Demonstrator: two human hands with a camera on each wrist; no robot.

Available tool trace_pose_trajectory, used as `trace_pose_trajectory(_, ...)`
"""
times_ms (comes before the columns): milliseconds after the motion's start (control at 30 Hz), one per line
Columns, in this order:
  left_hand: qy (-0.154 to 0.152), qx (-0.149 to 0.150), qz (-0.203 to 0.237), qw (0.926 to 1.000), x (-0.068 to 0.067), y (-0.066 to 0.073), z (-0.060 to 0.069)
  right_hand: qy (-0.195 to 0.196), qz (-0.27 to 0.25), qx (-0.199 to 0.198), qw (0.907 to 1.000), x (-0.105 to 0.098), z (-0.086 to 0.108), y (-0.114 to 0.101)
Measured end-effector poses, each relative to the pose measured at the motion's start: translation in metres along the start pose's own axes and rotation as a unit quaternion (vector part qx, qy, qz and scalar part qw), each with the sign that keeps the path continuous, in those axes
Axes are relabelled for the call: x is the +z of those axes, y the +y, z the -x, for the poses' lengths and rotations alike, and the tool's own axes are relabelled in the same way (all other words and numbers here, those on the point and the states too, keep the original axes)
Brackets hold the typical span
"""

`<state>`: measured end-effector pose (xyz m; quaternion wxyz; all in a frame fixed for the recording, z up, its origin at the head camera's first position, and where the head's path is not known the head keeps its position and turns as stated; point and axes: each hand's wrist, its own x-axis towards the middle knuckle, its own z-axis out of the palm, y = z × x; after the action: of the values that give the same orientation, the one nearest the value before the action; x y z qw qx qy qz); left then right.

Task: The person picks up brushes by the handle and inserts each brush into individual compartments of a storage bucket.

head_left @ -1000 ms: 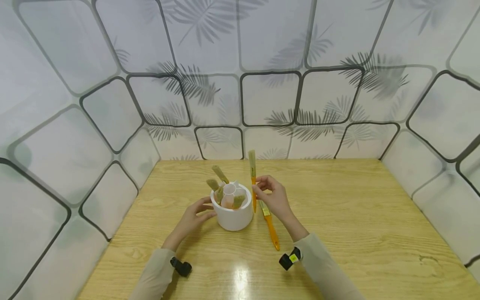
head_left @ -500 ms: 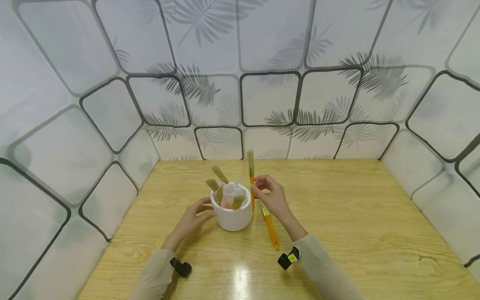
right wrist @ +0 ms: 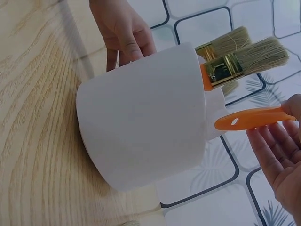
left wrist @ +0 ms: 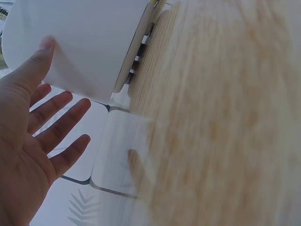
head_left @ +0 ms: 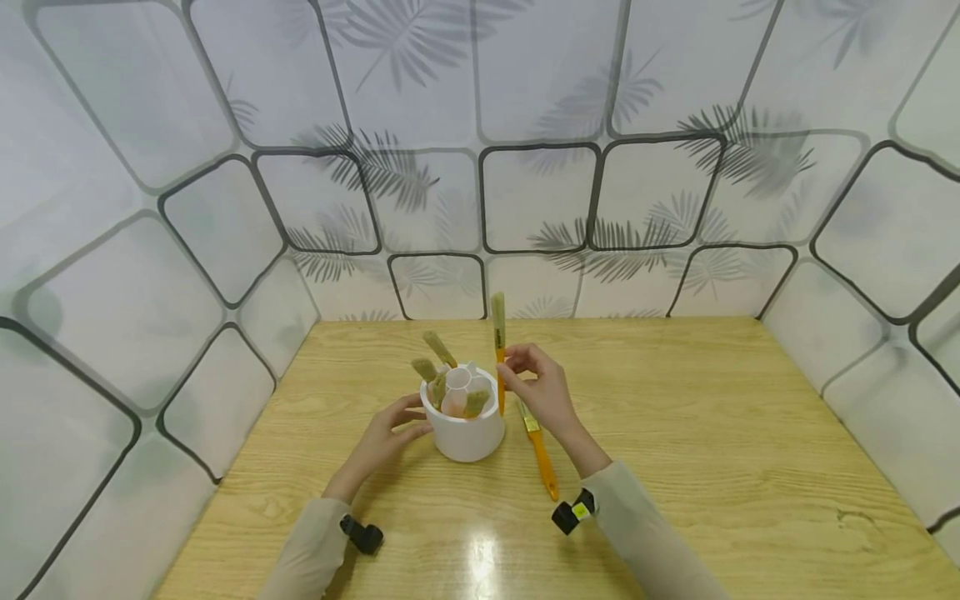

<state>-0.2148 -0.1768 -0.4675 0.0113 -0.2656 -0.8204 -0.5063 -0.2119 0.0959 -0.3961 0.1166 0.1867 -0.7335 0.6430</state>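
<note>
A white round holder stands on the table with several paintbrushes in it, bristles up, around a white centre piece. At its left side is my left hand; the thumb touches the wall and the other fingers extend loosely. My right hand pinches the orange handle of an upright paintbrush between thumb and fingers. In the right wrist view the tip of that paintbrush's handle hangs by the holder's rim, near two brushes inside; its bristles are out of that view.
Another orange-handled paintbrush lies on the wooden table, right of the holder. Patterned pale cloth walls enclose the table at the back and both sides.
My right hand has shifted slightly left and up with the paintbrush, bringing its handle end to the holder's right rim. The left hand and holder have stayed put.
</note>
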Motion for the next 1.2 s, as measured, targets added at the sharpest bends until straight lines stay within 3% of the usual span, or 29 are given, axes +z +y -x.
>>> trace_pose_trajectory(300, 0.003, -0.006, 0.001, 1.0, 0.0, 0.0, 0.0, 0.006, 0.005, -0.01, 0.9999, 0.002, -0.001, -0.001)
trace_pose_trajectory(533, 0.021, -0.006, -0.008, 0.9997, 0.005, -0.027, -0.002, 0.022, 0.008, -0.018, 0.9996, 0.003, -0.003, -0.003)
trace_pose_trajectory(767, 0.007, 0.004, 0.002, 1.0, 0.001, -0.002, 0.0, 0.022, 0.009, -0.025, 0.9994, 0.005, -0.004, -0.003)
trace_pose_trajectory(1200, 0.002, -0.002, 0.009, 1.0, 0.0, 0.001, 0.0, 0.034, 0.011, -0.043, 0.9985, 0.01, -0.004, -0.004)
